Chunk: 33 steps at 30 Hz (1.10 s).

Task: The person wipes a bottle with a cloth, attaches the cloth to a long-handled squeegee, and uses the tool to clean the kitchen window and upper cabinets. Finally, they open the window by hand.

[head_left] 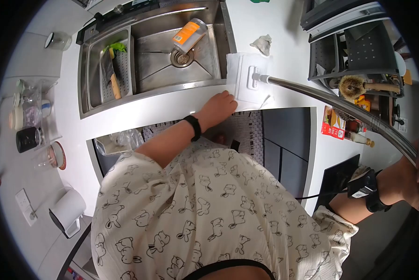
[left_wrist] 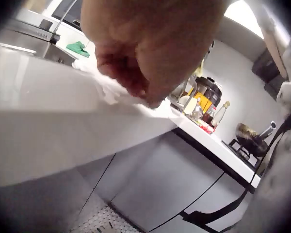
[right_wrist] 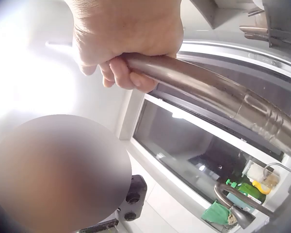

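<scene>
My right hand (right_wrist: pixel 128 34) has its fingers curled round the metal pole of a flat mop (right_wrist: pixel 199 82). In the head view the pole (head_left: pixel 321 93) slants down to the mop's white head (head_left: pixel 253 77), which lies flat on the counter beside the sink. A thin white cleaning sheet (head_left: pixel 233 63) spreads under the head, its edges sticking out past it. At the counter's front edge my left hand (head_left: pixel 217 109) pinches the sheet's near corner. Up close in the left wrist view, the left hand's curled fingers (left_wrist: pixel 128 77) meet the white sheet (left_wrist: pixel 111 92), partly hiding it.
Left of the mop is a sink (head_left: pixel 149 74) holding an orange-labelled container (head_left: pixel 190 35) and a knife (head_left: pixel 111 74) in its side tray. A crumpled white wad (head_left: pixel 262 44) lies behind the mop head. A dish rack (head_left: pixel 328 60) and a round brush (head_left: pixel 352 87) stand right.
</scene>
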Each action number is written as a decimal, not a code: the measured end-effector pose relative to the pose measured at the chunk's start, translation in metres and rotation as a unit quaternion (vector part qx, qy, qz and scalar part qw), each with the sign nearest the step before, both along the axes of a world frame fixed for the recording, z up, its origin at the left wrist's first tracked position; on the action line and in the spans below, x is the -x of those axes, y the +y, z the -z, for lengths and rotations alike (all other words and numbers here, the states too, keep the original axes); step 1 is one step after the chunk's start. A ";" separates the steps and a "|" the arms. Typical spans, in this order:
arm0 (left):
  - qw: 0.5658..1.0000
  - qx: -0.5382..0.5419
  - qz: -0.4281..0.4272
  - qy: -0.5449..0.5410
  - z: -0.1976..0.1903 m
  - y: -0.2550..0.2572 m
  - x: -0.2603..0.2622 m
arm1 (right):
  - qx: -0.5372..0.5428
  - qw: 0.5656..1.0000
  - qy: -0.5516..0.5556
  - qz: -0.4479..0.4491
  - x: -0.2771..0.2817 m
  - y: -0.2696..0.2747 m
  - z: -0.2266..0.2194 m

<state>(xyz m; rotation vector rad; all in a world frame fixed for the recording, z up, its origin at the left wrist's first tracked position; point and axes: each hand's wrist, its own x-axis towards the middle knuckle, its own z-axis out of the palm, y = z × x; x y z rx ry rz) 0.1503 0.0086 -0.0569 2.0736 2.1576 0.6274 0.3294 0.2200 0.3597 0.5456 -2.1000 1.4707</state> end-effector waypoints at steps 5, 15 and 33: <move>0.984 0.179 0.018 -0.015 -0.040 0.004 0.016 | -0.015 0.999 -0.029 -0.027 0.002 -0.001 -0.004; 0.901 -0.132 -0.050 -0.411 -0.102 0.108 -0.028 | 0.016 0.999 -0.052 0.002 0.010 -0.033 -0.005; 0.859 -0.269 -0.147 -0.411 -0.088 0.169 -0.042 | 0.084 0.981 0.091 0.149 0.035 -0.005 -0.043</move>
